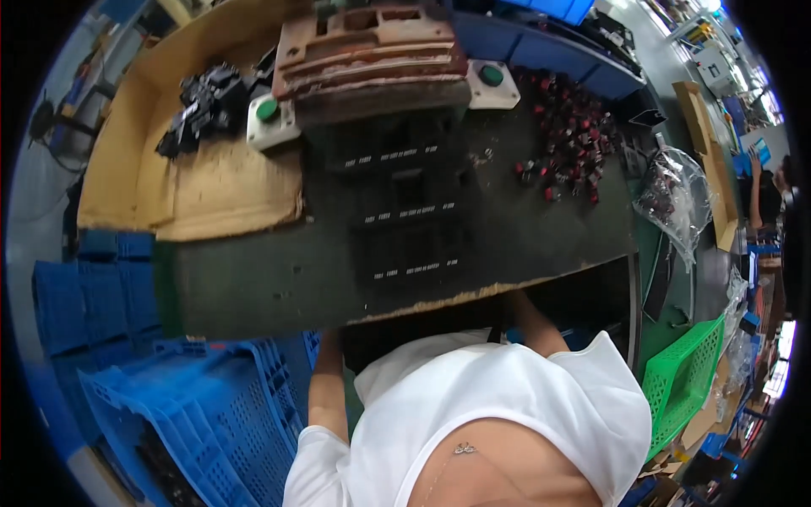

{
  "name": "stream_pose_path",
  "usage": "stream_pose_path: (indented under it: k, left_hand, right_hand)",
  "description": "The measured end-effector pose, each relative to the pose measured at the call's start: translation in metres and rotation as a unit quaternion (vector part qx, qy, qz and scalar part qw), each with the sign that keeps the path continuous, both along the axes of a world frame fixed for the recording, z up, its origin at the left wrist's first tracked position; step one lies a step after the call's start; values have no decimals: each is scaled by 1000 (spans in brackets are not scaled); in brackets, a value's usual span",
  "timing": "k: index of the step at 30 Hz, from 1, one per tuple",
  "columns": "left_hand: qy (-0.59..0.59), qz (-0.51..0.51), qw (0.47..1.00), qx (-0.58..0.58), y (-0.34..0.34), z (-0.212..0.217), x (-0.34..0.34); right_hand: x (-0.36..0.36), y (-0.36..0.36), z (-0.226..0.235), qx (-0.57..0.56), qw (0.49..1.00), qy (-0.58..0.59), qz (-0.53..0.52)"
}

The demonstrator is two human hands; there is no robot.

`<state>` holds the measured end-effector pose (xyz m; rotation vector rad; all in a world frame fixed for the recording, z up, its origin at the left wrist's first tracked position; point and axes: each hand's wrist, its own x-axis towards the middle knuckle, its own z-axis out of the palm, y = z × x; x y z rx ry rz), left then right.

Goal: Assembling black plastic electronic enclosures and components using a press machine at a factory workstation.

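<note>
Both my hands are hidden below the front edge of the dark workbench [245,291]. My left forearm [328,393] runs down beside a blue crate, and my right forearm [536,325] reaches under the bench edge. What either hand touches cannot be seen. On the bench before me lie dark flat pieces in a row, blurred; the nearest dark piece [414,245] carries pale print. Behind them stands a worn reddish-brown metal block [372,55], flanked by a left green push button [267,111] and a right green push button [490,76] on white boxes.
Small red-and-black parts [570,127] are heaped at the bench's right. At left, an open cardboard box [228,190] holds black plastic parts [207,106]. Blue crates [211,414] stand low left, a green basket [684,384] low right. A clear plastic bag [676,198] hangs by the right edge.
</note>
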<state>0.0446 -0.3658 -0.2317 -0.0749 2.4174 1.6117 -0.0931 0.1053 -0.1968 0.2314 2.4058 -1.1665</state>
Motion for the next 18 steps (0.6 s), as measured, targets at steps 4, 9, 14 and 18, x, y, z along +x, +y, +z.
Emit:
stream_pose_path:
  k: [4, 9, 14, 18]
  left_hand:
    - [-15, 15, 998, -67, 13, 7, -36]
    - [44, -6, 985, -165, 3, 8, -25]
    - [59, -13, 971, -230, -6, 15, -23]
    - [72, -26, 960, -271, 9, 12, -23]
  right_hand:
    - [20, -14, -16, 9, 998, -14, 58]
    - [-78, -45, -22, 11, 996, 51, 79]
    - [-114, -42, -10, 44, 990, 76, 113]
    - [-96, -28, 0, 83, 984, 94, 130]
